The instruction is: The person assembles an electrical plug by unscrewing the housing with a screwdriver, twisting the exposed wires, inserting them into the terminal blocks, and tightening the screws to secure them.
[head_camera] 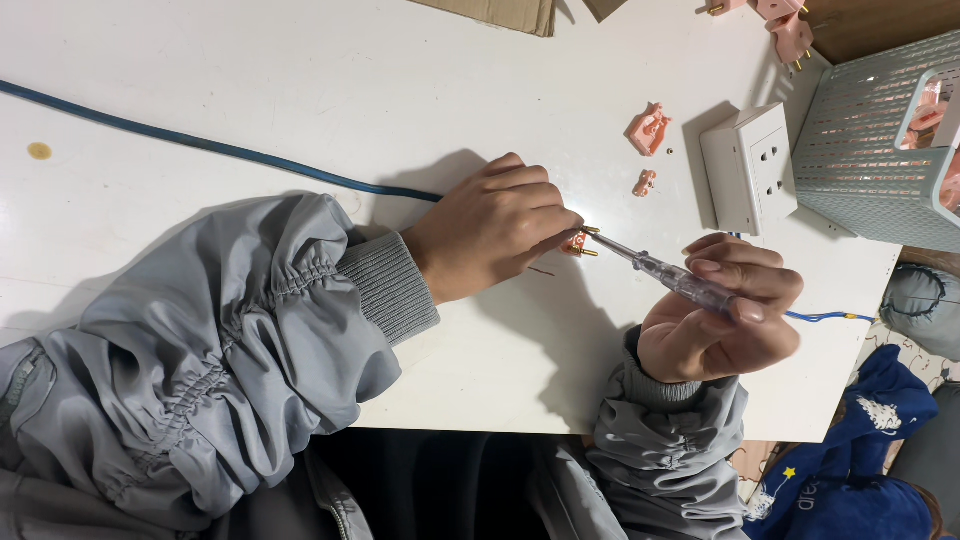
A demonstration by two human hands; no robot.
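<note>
My left hand (492, 232) rests on the white table (300, 90) and pinches a small pink plug part with brass prongs (580, 242). A blue cable (200, 143) runs across the table and disappears under this hand. My right hand (722, 322) grips a clear-handled screwdriver (672, 277). Its metal tip points left and touches the plug part between my left fingers. Both arms wear grey jacket sleeves.
Two loose pink plug pieces (648, 128) (644, 183) lie beyond my hands. A white wall socket block (750, 165) stands beside a pale green slotted basket (870, 140) holding more pink parts. More pink plugs (790, 35) and cardboard (505, 12) lie at the far edge.
</note>
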